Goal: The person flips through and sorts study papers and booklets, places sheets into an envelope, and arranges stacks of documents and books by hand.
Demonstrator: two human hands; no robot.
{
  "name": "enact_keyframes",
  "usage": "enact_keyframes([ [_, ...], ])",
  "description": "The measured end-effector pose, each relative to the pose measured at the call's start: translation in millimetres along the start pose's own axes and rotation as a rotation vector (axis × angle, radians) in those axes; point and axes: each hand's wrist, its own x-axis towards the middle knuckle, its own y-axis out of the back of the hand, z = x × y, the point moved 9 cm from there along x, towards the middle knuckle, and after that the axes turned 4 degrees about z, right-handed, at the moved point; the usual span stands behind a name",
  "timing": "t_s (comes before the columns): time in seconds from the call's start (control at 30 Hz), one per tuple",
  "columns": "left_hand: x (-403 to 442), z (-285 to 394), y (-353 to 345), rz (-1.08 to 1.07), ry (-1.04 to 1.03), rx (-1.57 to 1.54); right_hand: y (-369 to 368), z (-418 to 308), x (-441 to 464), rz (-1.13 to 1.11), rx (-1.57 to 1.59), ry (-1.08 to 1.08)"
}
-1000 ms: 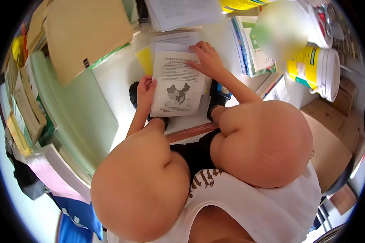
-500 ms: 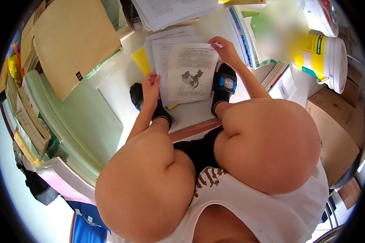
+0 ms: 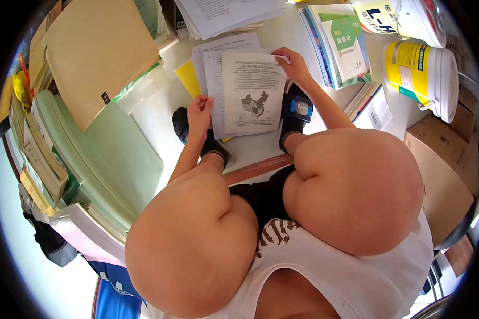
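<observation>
A printed sheet with a grey map of China [image 3: 253,80] lies uppermost between my two feet. My right hand [image 3: 294,68] pinches its top right corner between thumb and fingers. Under it, shifted to the left, are more printed sheets [image 3: 214,80]. At the left edge of these lower sheets my left hand [image 3: 199,112] is closed in a pinch. Something yellow and flat [image 3: 187,78] shows beneath the papers. My feet, in dark slippers [image 3: 298,108], flank the pages.
A paper stack [image 3: 229,16] lies ahead. Booklets [image 3: 348,48] and books [image 3: 364,103] are at right, beside a yellow-and-white bucket [image 3: 410,72] and cardboard boxes [image 3: 442,151]. On the left are a brown envelope [image 3: 98,58], a pale green surface [image 3: 120,154] and stacked books [image 3: 42,159].
The map sheet's top edge has tilted up slightly and its print shows more clearly. Both hands keep nearly the same places and grips. The view has shifted a little.
</observation>
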Motion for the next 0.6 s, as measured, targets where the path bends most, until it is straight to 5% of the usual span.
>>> enact_keyframes([
  [0.13, -6, 14, -5, -0.023, -0.015, 0.034, -4, 5, -2, 0.017, 0.04, -0.085],
  [0.2, -29, 80, -1, 0.212, -0.415, 0.375, -8, 9, -4, 0.008, 0.113, -0.143],
  [0.23, -26, 87, 0, 0.212, -0.414, 0.374, -11, 8, -5, -0.016, 0.216, -0.204],
  [0.3, -35, 124, -9, 0.211, -0.782, 0.487, -12, 5, -8, -0.04, 0.321, -0.267],
  [0.33, -34, 130, -10, 0.211, -0.78, 0.487, -14, 1, -8, -0.066, 0.336, -0.268],
  [0.4, -14, 89, -35, -0.257, -0.11, -0.038, -17, -1, -8, -0.094, 0.352, -0.265],
  [0.53, -8, 76, -39, -0.338, -0.078, 0.056, -27, 2, -6, -0.141, 0.449, -0.301],
  [0.6, -11, 76, -41, -0.329, 0.003, -0.191, -27, 2, -6, -0.158, 0.467, -0.312],
])
